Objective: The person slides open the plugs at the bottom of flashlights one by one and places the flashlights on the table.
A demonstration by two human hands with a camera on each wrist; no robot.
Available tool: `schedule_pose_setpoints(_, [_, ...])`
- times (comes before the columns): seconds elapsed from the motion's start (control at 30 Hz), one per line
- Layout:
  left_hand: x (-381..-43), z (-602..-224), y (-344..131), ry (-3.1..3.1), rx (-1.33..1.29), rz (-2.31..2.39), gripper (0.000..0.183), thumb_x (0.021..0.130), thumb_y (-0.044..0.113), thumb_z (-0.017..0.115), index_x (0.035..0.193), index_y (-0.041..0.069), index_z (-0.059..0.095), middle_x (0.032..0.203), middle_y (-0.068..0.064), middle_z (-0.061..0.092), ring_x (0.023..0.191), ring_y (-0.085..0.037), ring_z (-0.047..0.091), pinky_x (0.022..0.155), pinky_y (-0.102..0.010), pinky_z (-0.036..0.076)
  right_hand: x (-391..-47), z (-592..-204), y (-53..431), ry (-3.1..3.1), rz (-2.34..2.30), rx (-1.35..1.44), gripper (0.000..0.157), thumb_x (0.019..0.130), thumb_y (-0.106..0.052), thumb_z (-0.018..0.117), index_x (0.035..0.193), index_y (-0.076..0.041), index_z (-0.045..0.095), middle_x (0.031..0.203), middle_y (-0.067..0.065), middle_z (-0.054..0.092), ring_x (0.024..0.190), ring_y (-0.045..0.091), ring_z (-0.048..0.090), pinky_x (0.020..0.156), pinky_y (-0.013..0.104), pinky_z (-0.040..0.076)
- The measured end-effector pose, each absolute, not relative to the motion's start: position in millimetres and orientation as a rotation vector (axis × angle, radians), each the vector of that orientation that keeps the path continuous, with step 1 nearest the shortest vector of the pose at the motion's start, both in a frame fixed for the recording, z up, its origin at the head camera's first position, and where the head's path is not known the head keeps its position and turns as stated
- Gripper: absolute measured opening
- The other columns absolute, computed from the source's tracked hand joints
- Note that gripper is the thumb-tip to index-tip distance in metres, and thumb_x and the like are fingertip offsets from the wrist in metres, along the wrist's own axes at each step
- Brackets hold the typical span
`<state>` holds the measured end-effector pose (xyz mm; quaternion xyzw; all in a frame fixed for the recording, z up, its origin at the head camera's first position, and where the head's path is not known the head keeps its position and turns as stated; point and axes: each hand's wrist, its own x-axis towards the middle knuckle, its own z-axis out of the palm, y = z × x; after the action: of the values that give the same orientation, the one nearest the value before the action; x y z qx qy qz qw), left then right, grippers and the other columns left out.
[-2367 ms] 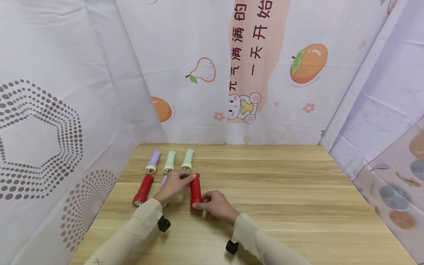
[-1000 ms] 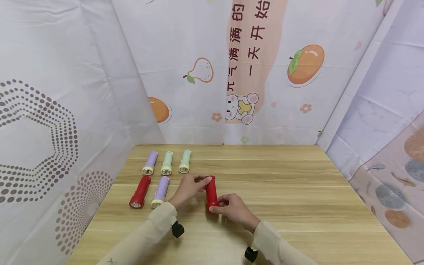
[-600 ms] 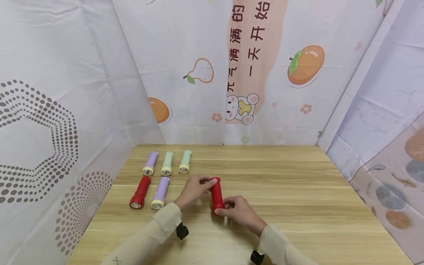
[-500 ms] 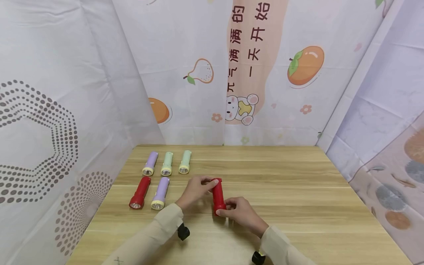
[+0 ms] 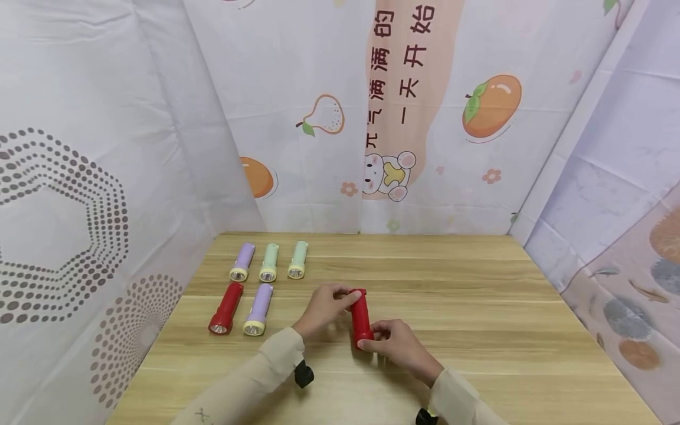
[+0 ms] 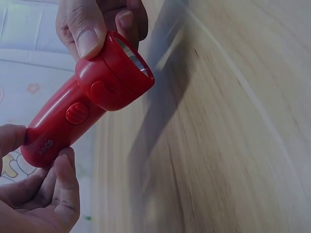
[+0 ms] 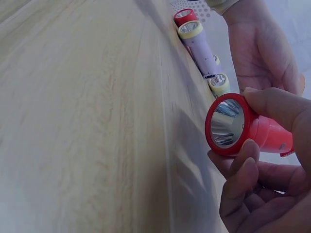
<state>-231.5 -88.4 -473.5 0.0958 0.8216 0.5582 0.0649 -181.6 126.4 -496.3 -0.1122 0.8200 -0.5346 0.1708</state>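
Note:
Between the two hands a red flashlight point(image 5: 360, 316) is held a little above the wooden table, its lens end toward the person. My left hand point(image 5: 326, 308) pinches the tail end between thumb and fingers. At the lens end, my right hand point(image 5: 397, 344) grips the head with thumb and curled fingers. In the left wrist view the red flashlight point(image 6: 73, 114) shows its ribbed switch and small white lettering. The right wrist view looks into the clear lens of the flashlight point(image 7: 227, 124), which appears unlit.
At the table's left lie another red flashlight point(image 5: 226, 308), a purple one point(image 5: 259, 308) beside it, and behind them a purple flashlight point(image 5: 243, 261) and two mint green flashlights point(image 5: 270, 261) with yellow rims. Printed curtains point(image 5: 297, 71) stand around the table point(image 5: 467, 307).
Both hands have carried the red flashlight to the right, away from the other flashlights, keeping their holds on its two ends. The flashlights at the left have stayed in place.

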Motion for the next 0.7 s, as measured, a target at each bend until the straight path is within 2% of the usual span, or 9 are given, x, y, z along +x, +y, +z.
schedule_pose_setpoints(0.53, [-229, -475, -63, 2.441, 0.29, 1.682, 0.035, 0.097, 0.042, 0.072, 0.113, 0.011, 0.076, 0.093, 0.003, 0.074, 0.084, -0.015, 0.069, 0.079, -0.036, 0.054, -177, -498, 150, 2.307, -1.539, -0.286, 0.042, 0.086, -0.034, 0.085, 0.113, -0.003, 0.074, 0.089, 0.004, 0.071, 0.081, 0.018, 0.057, 0.063, 0.025, 0.045])
schedule_pose_setpoints(0.7, [-229, -476, -55, 2.445, 0.314, 1.673, 0.034, 0.097, 0.042, 0.071, 0.113, 0.012, 0.076, 0.093, 0.004, 0.073, 0.083, -0.015, 0.069, 0.078, -0.036, 0.054, -173, -496, 158, 2.305, -1.546, -0.275, 0.043, 0.087, -0.033, 0.085, 0.114, -0.002, 0.073, 0.09, 0.004, 0.07, 0.079, 0.018, 0.056, 0.06, 0.025, 0.044])
